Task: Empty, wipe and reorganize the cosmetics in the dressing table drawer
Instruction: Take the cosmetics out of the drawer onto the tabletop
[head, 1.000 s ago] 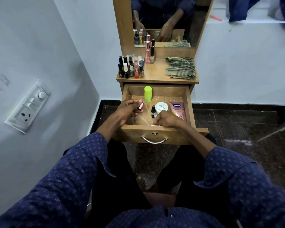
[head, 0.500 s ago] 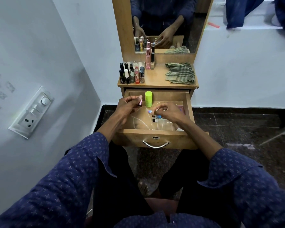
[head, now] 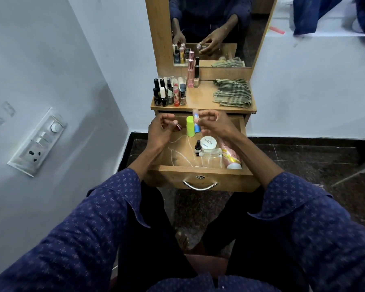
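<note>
Motion is blurring the small item (head: 195, 114) in the right hand (head: 214, 123); the forearm is hiding part of the pink tube (head: 231, 158).

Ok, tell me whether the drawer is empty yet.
Not empty. The open drawer still holds a green container, white jar, dropper bottle and pink tube.

A dressing corner in a home — a small wooden dressing table (head: 200, 98) with a tall mirror (head: 215, 30) stands against a pale painted wall (head: 303, 81). Nail polish bottles (head: 169, 93) crowd its top beside a folded checked cloth (head: 233, 92); its open drawer (head: 200, 163) holds cosmetics. A switchboard (head: 37, 142) sits on the side wall — dark stone floor (head: 303, 152) below.
</note>
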